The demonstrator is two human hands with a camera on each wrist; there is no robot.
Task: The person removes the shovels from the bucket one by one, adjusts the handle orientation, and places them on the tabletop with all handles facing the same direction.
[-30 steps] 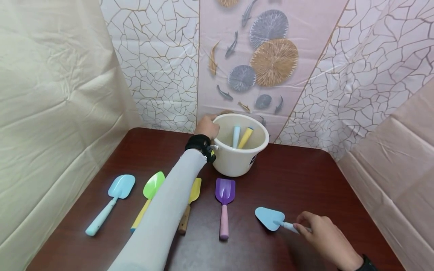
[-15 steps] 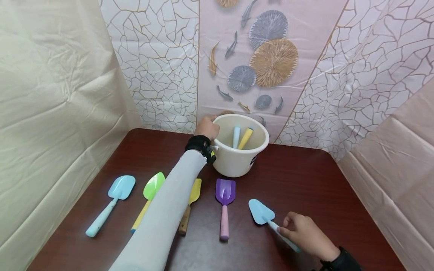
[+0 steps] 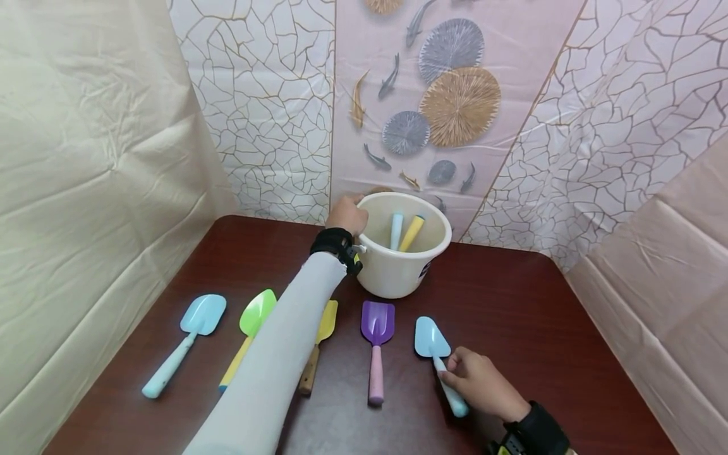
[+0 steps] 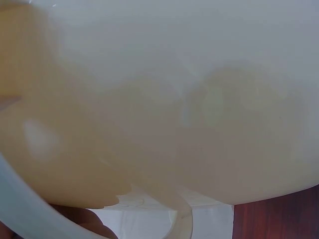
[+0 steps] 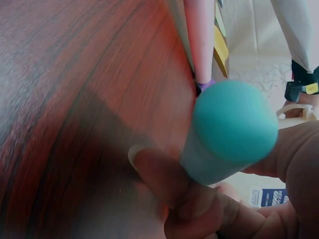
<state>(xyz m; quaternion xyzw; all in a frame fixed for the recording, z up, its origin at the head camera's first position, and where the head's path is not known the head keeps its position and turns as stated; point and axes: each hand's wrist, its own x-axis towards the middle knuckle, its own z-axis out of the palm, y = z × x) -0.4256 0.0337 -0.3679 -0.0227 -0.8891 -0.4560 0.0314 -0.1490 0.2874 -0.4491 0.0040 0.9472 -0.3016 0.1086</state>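
Note:
My left hand [image 3: 347,215] grips the left rim of a cream plastic bucket [image 3: 387,276] at the back of the table; the bucket's pale wall [image 4: 209,139] fills most of the left wrist view. Two handles, one light blue [image 3: 396,230] and one yellow [image 3: 412,233], stick up inside, their lower ends hidden. At the front right, my right hand [image 3: 483,383] pinches the handle of a light blue trowel [image 3: 430,340], whose blade points away from me. In the right wrist view, the trowel's rounded teal handle end [image 5: 235,122] shows between thumb and fingers.
Left of the held trowel lie a purple scoop [image 3: 378,321] with a pink handle, a yellow shovel [image 3: 327,321], a green trowel [image 3: 258,312] and a light blue shovel [image 3: 204,313]. My left sleeve [image 3: 279,360] crosses over the yellow and green ones. Patterned cloth [image 3: 273,114] hangs behind the table.
The right hand has moved left with the light blue trowel, whose blade has swung from pointing left to pointing away from me. The left hand and bucket stay in place.

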